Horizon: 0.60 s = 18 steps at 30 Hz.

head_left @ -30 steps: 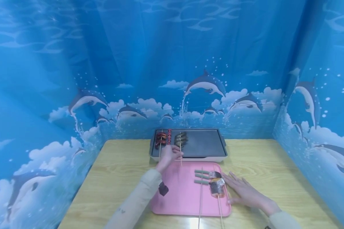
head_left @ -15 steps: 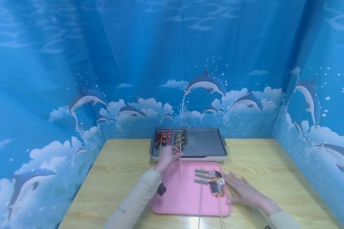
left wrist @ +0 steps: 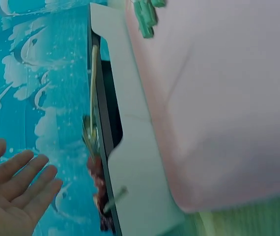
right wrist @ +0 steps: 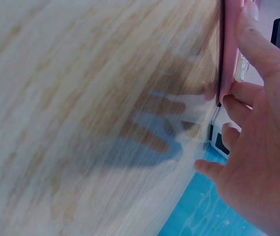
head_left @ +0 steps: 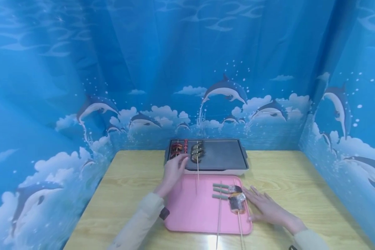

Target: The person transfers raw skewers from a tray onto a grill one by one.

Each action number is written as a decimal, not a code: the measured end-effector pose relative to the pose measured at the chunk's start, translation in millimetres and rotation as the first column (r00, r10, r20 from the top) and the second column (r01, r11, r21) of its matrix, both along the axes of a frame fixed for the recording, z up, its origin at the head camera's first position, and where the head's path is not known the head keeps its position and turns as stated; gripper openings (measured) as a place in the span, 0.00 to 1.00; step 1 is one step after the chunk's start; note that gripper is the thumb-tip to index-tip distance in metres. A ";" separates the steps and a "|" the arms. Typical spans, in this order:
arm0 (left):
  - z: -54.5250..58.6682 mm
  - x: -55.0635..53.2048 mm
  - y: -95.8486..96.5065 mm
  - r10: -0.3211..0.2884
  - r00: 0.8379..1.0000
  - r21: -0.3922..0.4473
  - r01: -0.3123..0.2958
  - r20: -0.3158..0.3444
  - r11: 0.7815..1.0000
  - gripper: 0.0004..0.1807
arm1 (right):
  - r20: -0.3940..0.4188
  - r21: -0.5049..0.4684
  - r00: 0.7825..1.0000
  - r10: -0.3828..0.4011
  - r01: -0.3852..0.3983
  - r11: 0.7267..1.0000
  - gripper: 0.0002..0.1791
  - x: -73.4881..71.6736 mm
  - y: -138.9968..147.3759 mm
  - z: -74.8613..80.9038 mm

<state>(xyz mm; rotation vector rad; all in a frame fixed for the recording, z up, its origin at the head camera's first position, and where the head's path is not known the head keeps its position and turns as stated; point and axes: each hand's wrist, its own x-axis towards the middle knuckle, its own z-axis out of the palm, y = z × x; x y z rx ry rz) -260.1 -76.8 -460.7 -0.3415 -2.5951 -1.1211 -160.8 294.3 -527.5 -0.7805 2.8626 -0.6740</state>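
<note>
My left hand, fingers extended, hovers over the front left edge of the grill plate; the left wrist view shows nothing in it. Just right of its fingertips lies a skewer of dark grey-brown curled pieces, its stick overhanging the pink tray. Further left on the plate are a red-brown skewer, partly hidden by the hand, and a thin skewer of small red pieces. Spread-fingered, my right hand touches the tray's right edge, as the right wrist view confirms.
On the tray's right side lie a skewer of green sticks and a skewer of dark, silvery and orange chunks. Both their sticks extend past the front rim. A dolphin-print curtain surrounds the wooden table.
My left hand has let go of the dark grey-brown skewer's stick and moved left, away from it. The skewer stays on the grill plate. My right hand keeps its place at the tray.
</note>
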 end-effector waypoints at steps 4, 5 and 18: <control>-5.3 8.6 -15.3 -0.045 0.999 0.005 0.045 -0.021 0.999 0.22 | -0.024 0.001 1.000 0.002 -0.002 1.000 0.55 0.3 0.9 -0.3; -7.5 10.4 -18.7 -0.053 0.998 -0.006 0.053 -0.030 0.999 0.23 | -0.020 -0.001 1.000 -0.003 0.003 1.000 0.56 0.7 1.1 -0.1; -47.0 54.3 -55.8 0.008 0.994 -0.278 0.024 0.113 0.960 0.41 | -0.037 0.005 0.999 0.005 -0.005 1.000 0.55 0.7 -0.6 0.4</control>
